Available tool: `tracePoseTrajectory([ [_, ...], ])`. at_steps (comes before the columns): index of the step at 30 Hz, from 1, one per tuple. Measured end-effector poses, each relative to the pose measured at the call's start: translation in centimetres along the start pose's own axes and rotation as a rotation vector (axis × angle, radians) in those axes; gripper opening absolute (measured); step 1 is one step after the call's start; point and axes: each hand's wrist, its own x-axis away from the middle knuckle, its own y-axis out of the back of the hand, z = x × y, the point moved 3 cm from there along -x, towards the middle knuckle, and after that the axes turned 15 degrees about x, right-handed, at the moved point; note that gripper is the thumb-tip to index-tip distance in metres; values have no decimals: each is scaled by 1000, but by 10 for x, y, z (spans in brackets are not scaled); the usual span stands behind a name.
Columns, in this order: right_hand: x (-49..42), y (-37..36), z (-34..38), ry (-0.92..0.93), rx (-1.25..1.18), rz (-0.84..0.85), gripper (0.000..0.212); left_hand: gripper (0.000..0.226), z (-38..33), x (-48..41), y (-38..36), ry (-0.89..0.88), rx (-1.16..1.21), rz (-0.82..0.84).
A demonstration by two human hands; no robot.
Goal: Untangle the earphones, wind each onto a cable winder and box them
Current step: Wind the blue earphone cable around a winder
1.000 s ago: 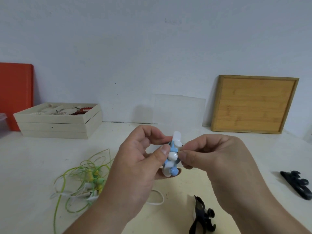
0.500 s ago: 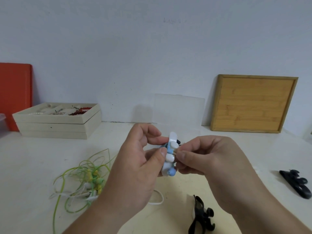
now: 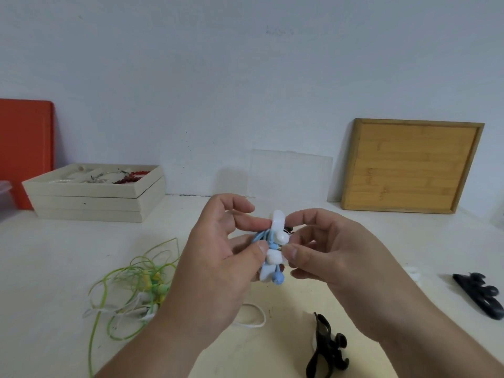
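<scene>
Above the table I hold a white cable winder (image 3: pixel 276 242) wound with a blue earphone cable (image 3: pixel 261 236); a blue earbud (image 3: pixel 278 278) hangs at its lower end. My left hand (image 3: pixel 218 257) pinches the winder from the left, thumb on the blue cable. My right hand (image 3: pixel 330 255) pinches its right side with thumb and forefinger. On the table to the left lies a tangle of green and white earphones (image 3: pixel 136 290). A black winder (image 3: pixel 326 347) lies near the front, and another black winder (image 3: pixel 477 294) at the right.
A beige jewellery box (image 3: pixel 90 199) with beads stands at the back left beside a red board (image 3: pixel 24 148). A clear plastic box (image 3: pixel 290 173) and a wooden tray (image 3: pixel 409 165) lean against the wall. A white cable loop (image 3: pixel 255 319) lies under my left wrist.
The winder has turned slightly in my hands and my right fingers have shifted lower on its side. More blue cable shows on the left.
</scene>
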Motion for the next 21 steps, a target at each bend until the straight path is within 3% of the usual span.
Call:
tracePoseTrajectory([
  [6, 1, -2, 2, 45, 29, 85, 25, 43, -1, -1, 1, -3, 17, 4],
  [16, -4, -5, -1, 84, 139, 7, 13, 31, 6, -2, 5, 61, 71, -72],
  [21, -6, -4, -6, 61, -28, 65, 15, 30, 8, -2, 2, 133, 181, -91],
])
